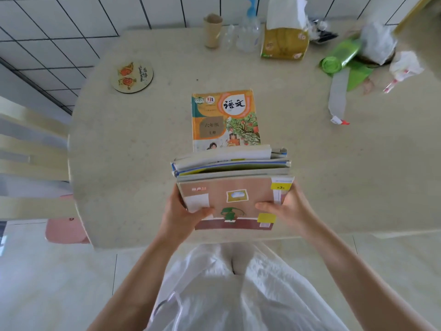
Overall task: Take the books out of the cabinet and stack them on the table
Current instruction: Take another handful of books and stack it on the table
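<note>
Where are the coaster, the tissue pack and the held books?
coaster (131, 77), head view, middle of its face
tissue pack (284, 43), head view, front side
held books (229, 201), head view, top cover

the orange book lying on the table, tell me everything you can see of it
The orange book is a paperback with black Chinese characters in a white circle, an apple tree and children on its cover. It lies flat, face up, mid-table, closed. Its near edge is hidden behind the bundle of books held by the left hand and right hand; contact can't be told.
</note>
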Available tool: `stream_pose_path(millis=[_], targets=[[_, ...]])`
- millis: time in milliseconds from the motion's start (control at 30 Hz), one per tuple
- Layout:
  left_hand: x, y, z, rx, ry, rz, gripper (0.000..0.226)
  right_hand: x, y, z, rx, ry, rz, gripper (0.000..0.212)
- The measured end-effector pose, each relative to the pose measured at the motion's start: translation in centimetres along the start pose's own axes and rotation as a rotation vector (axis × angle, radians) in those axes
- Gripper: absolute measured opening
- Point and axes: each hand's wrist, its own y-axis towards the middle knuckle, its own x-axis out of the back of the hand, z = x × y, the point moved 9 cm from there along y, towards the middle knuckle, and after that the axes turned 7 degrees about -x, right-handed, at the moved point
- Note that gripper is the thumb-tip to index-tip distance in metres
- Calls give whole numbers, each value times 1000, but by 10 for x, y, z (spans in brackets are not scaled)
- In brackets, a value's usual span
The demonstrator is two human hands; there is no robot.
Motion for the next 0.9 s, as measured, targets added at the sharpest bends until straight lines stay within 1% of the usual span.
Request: stream_pose_path(millis=[33, 133, 200, 300, 367, 467, 533, 633, 667, 733, 800, 900], targets=[[-2, 0, 1, -10, 21, 0, 54, 2, -2, 3, 41, -31, -30, 70], [-4, -4, 7, -41, 51, -32, 43, 1, -6, 5, 140, 2, -75, 77], [-2, -8, 12, -55, 55, -79, 45, -1, -6, -3, 175, 35, -85, 79], [0, -10, 24, -44, 17, -86, 50, -8, -9, -12, 211, -9, -85, 68], [3, -12, 30, -30, -29, -98, 51, -12, -13, -14, 207, 21, -51, 67], [5, -8, 35, -44, -39, -82, 75, -5, -9, -13, 214, 6, -51, 77], [7, -3, 39, -39, -39, -58, 89, -2, -6, -9, 231, -1, -21, 83], [5, 3, 43, -78, -2, 14, 96, -5, -5, -13, 232, -16, 34, 91], [4, 4, 43, -94, 0, 40, 95, -5, -3, -17, 223, -16, 44, 95], [0, 3, 37, -120, 10, 68, 81, -3, 2, -24, 209, -38, 52, 103], [-1, 3, 36, -136, 37, 84, 67, -3, 8, -27, 204, -77, 58, 102], [8, 6, 42, -121, 95, 46, 58, -4, 17, -34, 190, -132, 89, 95]])
